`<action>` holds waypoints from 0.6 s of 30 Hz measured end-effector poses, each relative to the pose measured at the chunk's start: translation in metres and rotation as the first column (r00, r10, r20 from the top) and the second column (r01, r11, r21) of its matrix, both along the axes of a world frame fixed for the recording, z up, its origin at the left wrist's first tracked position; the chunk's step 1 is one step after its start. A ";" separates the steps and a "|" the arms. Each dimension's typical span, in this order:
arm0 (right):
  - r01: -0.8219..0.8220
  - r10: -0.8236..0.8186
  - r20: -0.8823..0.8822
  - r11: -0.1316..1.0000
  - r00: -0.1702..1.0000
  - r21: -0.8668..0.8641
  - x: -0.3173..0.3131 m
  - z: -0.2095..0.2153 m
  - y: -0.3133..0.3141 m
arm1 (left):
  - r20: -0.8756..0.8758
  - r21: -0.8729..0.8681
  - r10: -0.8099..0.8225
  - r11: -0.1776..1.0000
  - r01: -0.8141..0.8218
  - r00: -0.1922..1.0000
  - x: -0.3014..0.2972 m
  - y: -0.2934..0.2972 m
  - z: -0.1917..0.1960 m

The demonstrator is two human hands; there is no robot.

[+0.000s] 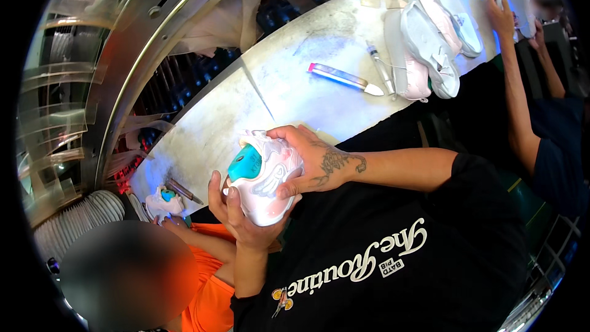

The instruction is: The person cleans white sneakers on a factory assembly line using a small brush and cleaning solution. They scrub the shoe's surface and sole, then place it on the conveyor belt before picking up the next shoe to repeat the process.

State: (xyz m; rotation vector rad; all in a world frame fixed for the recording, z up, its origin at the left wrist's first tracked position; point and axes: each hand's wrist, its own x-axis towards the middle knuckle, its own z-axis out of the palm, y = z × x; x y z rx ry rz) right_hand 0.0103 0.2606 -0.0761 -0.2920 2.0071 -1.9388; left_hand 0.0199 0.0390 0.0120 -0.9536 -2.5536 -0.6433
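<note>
I have the left hand (249,218) and right hand (310,160) clasped around a pink-and-white sneaker (268,177) by the work surface (289,98)'s near edge.

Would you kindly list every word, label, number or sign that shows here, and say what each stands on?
Black shirt: large white script lettering, legible, but I don't copy its wording.
White patch beside that lettering: small characters, likewise not copied.
Turquoise insert in the pink and white shoe: dark marks, too small to read.
I can make out no other lettering.
</note>
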 end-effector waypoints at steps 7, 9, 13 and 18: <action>-0.019 0.026 0.095 0.998 0.995 -0.066 0.003 0.002 0.007 | 0.017 -0.005 -0.058 0.998 0.058 0.998 0.003 0.022 0.002; -0.026 0.031 0.066 0.996 0.997 -0.079 0.003 0.005 0.013 | -0.009 -0.014 -0.075 0.997 0.075 0.997 0.004 0.022 0.002; -0.021 0.014 -0.127 0.998 0.992 -0.054 -0.003 -0.008 0.012 | -0.015 0.017 -0.050 0.999 0.050 0.999 0.002 0.010 -0.002; -0.061 0.056 -0.169 0.998 0.984 -0.025 -0.004 0.010 0.016 | -0.041 0.003 -0.026 1.000 0.026 0.999 -0.001 0.007 0.001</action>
